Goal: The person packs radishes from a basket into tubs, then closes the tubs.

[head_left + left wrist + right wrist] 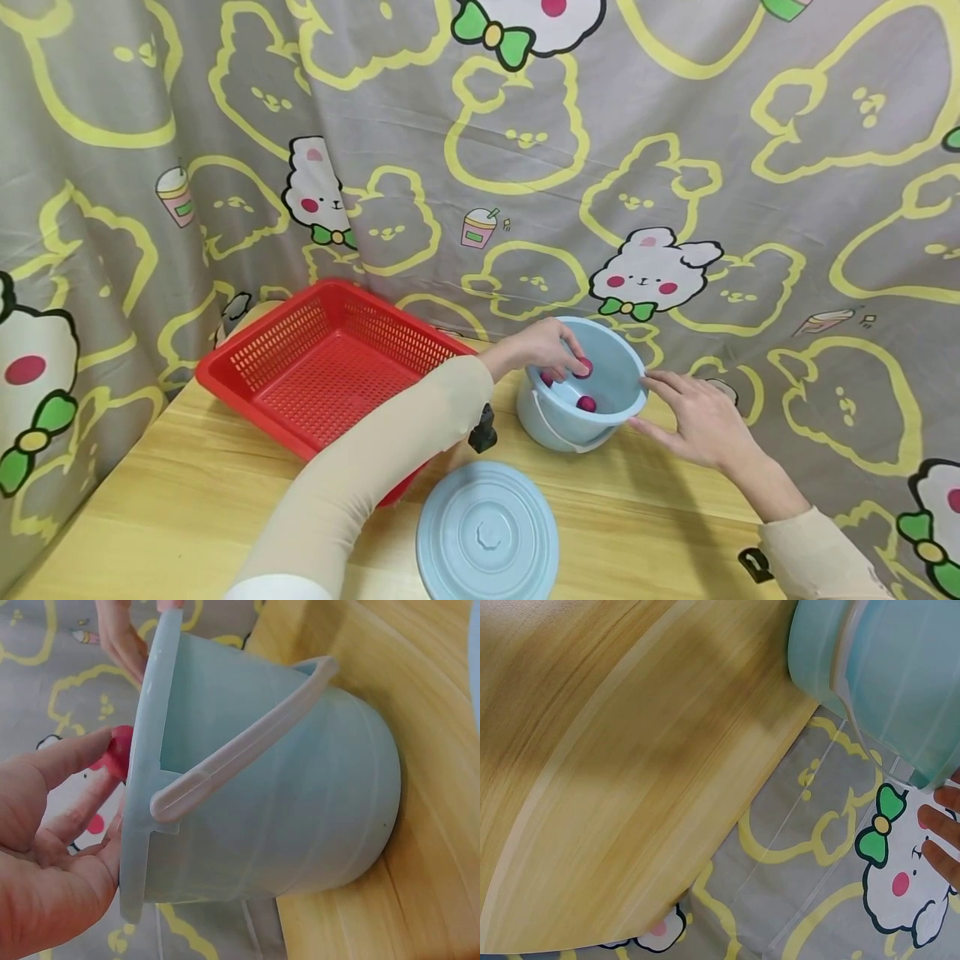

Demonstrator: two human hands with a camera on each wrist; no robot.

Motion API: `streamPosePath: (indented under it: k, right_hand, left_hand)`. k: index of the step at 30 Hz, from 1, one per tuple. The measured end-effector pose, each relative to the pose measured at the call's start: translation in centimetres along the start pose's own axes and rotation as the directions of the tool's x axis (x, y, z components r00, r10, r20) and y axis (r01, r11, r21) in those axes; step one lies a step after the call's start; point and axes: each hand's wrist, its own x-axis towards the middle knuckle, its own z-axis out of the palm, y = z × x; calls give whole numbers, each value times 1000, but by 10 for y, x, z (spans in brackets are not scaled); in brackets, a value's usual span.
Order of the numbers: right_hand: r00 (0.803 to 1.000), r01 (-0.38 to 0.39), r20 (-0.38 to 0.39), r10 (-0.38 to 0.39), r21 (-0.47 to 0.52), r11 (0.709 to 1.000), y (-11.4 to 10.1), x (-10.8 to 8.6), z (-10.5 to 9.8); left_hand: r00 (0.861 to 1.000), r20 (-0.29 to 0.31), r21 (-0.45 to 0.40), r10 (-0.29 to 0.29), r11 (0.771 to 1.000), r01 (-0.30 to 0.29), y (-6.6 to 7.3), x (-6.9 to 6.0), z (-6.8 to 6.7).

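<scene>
A light blue bucket [536,421] stands upright on the wooden table, its pale handle [247,750] hanging down one side. My left hand [543,346] reaches into its mouth, thumb and fingertips pinching a small dark-pink ball [584,367]. The left wrist view has that ball [118,754] level with the rim. Inside the bucket, another ball [587,404] lies in sight, and a further one [547,379] is partly covered by the left hand. Fingers mostly straight, my right hand [705,421] touches the bucket's right rim; in the right wrist view, only its fingers [943,862] show.
Left of the bucket is a red perforated basket [300,433], partly behind my left sleeve. A round blue lid [487,533] lies on the table in front. Black fittings [483,429] are on the table. A patterned curtain [420,125] hangs behind.
</scene>
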Motion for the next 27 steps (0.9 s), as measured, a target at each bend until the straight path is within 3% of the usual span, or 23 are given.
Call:
streamPosePath:
  k: [12, 18, 27]
  right_hand:
    - [1000, 2, 0, -2, 0, 1000, 0, 0, 0]
    - [1000, -7, 6, 7, 1, 1000, -1, 0, -1]
    - [1000, 0, -11, 0, -5, 1000, 0, -1, 1]
  left_hand:
    - [1000, 19, -2, 16, 1000, -16, 4, -10, -8]
    - [998, 47, -43, 39, 998, -37, 4, -22, -18]
    - [999, 35, -92, 33, 995, -29, 0, -39, -37]
